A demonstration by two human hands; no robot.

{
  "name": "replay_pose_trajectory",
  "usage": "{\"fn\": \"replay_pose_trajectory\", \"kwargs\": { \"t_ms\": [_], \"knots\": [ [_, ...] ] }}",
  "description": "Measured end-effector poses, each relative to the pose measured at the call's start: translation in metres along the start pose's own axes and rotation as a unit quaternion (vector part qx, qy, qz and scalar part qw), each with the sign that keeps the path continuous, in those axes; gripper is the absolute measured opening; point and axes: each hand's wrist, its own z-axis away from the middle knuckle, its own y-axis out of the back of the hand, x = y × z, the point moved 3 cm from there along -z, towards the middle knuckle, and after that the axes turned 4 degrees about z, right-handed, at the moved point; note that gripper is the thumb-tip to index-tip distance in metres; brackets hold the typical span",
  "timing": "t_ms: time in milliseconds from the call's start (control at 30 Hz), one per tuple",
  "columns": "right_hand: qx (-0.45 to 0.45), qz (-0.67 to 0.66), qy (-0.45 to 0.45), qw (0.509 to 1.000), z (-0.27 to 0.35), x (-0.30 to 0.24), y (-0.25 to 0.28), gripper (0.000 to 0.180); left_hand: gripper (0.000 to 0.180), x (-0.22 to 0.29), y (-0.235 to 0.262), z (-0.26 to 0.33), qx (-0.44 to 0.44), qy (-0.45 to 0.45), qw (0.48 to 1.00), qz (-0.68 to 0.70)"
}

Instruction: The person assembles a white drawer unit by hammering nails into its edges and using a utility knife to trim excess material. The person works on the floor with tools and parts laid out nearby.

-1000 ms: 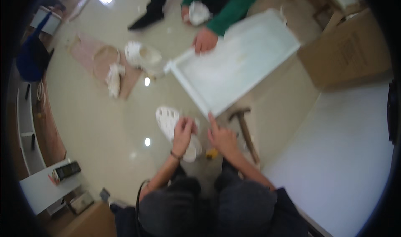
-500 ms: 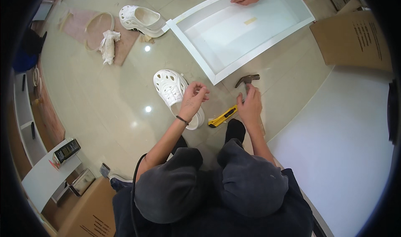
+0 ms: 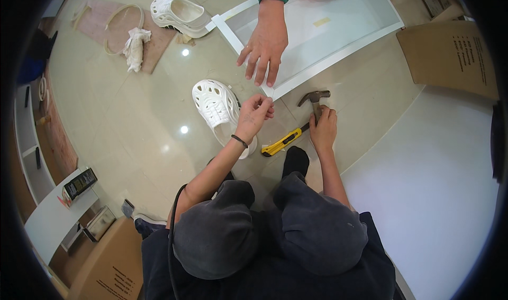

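Note:
My right hand (image 3: 323,128) grips the handle of a hammer (image 3: 313,96) that lies on the glossy floor, its head pointing away from me. My left hand (image 3: 254,115) hovers just left of it with fingertips pinched together; anything tiny between them is too small to see. It is above the heel of a white perforated clog (image 3: 217,107) and close to the near corner of a white framed panel (image 3: 338,41). A yellow utility knife (image 3: 280,143) lies between my hands. Another person's hand (image 3: 264,46) in a green sleeve presses on that panel corner.
A second white clog (image 3: 177,14) and a crumpled rag (image 3: 135,46) sit on a brown mat at the far left. A cardboard box (image 3: 450,56) stands at the right, beside a white raised surface (image 3: 450,183). My knees fill the lower middle.
The view has shifted so the panel sits higher. The other person's hand now rests on the near corner. My right hand has closed on the hammer handle; my left stays pinched by the clog.

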Motion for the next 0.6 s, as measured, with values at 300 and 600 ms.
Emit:
{"fn": "replay_pose_trajectory", "kwargs": {
  "t_ms": [300, 600],
  "knots": [
    [-0.006, -0.02, 0.007, 1.0, -0.0023, 0.0019, -0.0009, 0.038, 0.025, -0.0023, 0.0007, -0.0006, 0.01, 0.016, 1.0, 0.018],
    [-0.013, -0.038, -0.002, 0.999, -0.0037, 0.0065, -0.0035, 0.036, 0.025, -0.0042, 0.0044, 0.0037, -0.027, -0.025, 0.999, -0.019]
  ]
}}
